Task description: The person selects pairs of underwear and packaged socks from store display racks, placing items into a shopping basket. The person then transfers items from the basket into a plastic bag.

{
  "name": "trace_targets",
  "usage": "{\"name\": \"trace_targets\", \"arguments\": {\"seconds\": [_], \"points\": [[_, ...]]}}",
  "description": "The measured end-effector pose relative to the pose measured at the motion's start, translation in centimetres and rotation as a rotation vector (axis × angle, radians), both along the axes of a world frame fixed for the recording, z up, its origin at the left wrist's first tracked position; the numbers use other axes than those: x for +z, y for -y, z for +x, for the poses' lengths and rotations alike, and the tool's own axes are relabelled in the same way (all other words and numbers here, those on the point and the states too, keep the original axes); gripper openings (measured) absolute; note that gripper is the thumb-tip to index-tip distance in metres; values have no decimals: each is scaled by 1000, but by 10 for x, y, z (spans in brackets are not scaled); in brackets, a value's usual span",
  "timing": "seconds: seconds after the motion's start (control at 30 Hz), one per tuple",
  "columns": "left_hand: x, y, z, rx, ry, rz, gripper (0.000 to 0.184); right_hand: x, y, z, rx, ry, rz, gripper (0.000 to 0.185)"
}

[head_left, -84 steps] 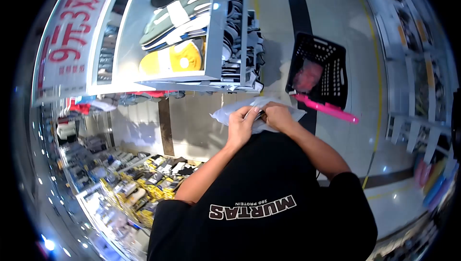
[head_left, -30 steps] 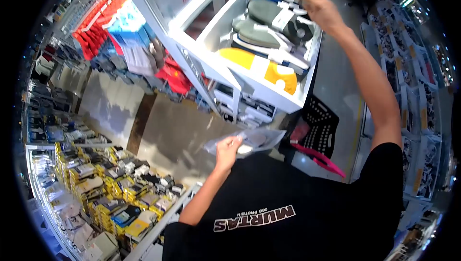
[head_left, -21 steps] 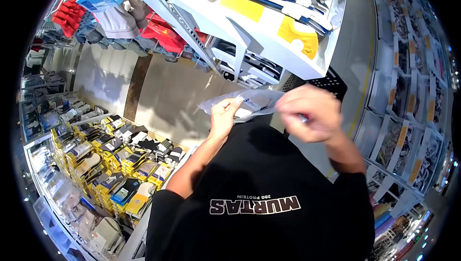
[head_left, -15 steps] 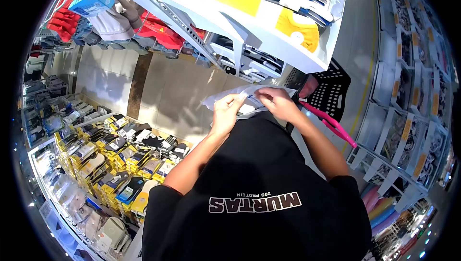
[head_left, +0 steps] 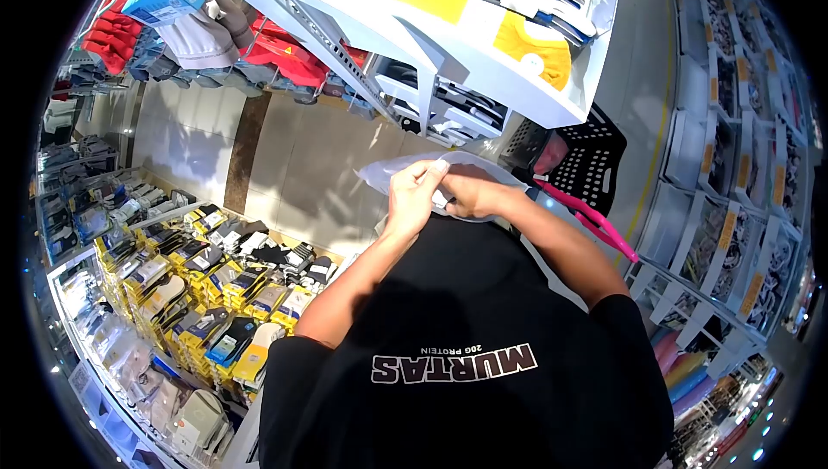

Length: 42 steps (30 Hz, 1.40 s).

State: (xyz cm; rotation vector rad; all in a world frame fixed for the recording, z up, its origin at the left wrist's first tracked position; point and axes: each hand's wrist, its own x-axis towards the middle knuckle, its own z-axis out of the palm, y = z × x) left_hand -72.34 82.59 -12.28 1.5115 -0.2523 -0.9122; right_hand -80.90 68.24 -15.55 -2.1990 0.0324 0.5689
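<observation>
A translucent plastic bag (head_left: pixel 379 175) is in front of my chest, with small pale contents partly showing. My left hand (head_left: pixel 414 196) pinches the bag at its upper edge, thumb and fingers pressed together. Right beside it, my right hand (head_left: pixel 470 191) is curled in at the bag's opening, close to the left fingertips; its fingers are partly hidden, and what they hold is too small to make out. Above both hands is a white shelf tray (head_left: pixel 552 115) holding yellow (head_left: pixel 535 53), grey and dark flat packaged items.
A black basket (head_left: pixel 595 159) with a pink handle (head_left: pixel 595 221) stands on the floor at right, something pink inside. Lower left, a low display (head_left: pixel 224 288) holds many packaged socks. Red items (head_left: pixel 285 55) hang upper left. White racks (head_left: pixel 699 167) line the right side.
My right hand went from the shelf tray back down to the bag, and its fingers have since moved in closer to my left hand. My left hand has kept its hold on the bag.
</observation>
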Motion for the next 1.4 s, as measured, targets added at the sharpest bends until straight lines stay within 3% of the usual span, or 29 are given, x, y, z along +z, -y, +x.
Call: {"name": "trace_targets", "arguments": {"seconds": [0.07,0.13,0.23,0.33,0.47,0.6,0.67,0.77,0.9,1.0,1.1,1.23,1.33,1.4], "points": [[4,-2,3,34,-40,-11,26,15,-5,-6,-76,-24,15,43],[5,-5,6,65,-68,-3,25,6,-11,-19,-205,340,-58,39],[7,-7,7,55,-68,-19,25,-1,-19,-24,-397,529,-217,35],[8,-2,9,119,-76,2,23,22,-21,-30,-538,221,-324,32],[8,-1,3,90,-132,10,23,-10,-9,-37,-671,329,-170,27],[8,1,-4,10,-40,72,24,-49,-6,-35,-807,240,-7,32],[-9,0,-4,39,-5,50,28,-14,-11,-32,-875,67,21,36],[-22,1,-8,62,-2,46,25,-25,-12,-41,-775,193,127,35],[-20,5,-12,154,-100,-37,23,-25,-17,-50,-1073,173,143,37],[-20,6,-12,163,-123,-61,24,-41,-12,-75,-1232,436,-163,51],[-22,8,-22,107,-69,-54,23,-37,-24,-101,-1406,421,-177,72],[-20,13,-28,61,-140,-33,25,-29,-27,-122,-1656,384,-100,84],[-19,20,-39,51,-157,-23,26,-38,-39,-129,-2033,115,168,72],[-21,26,-47,38,-170,-20,25,-25,-36,-131,-1984,-159,670,55]]}}
